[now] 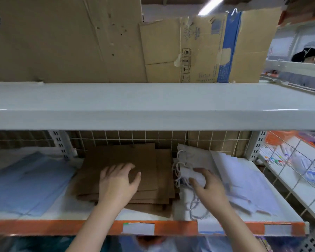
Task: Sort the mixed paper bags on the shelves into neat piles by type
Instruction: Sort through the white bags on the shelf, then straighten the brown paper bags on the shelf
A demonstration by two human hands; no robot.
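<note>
A stack of flat brown paper bags lies in the middle of the lower shelf. My left hand rests flat on top of it, fingers spread. To the right lies a loose heap of white paper bags with cord handles. My right hand grips a white bag near its handle end, with the fingers curled over its folded edge. Light blue bags lie flat at the left of the same shelf.
A white upper shelf board overhangs close above, with flattened cardboard boxes standing on it. A wire grid backs the lower shelf. A neighbouring rack with small goods stands at the right. Another person's head shows beyond it.
</note>
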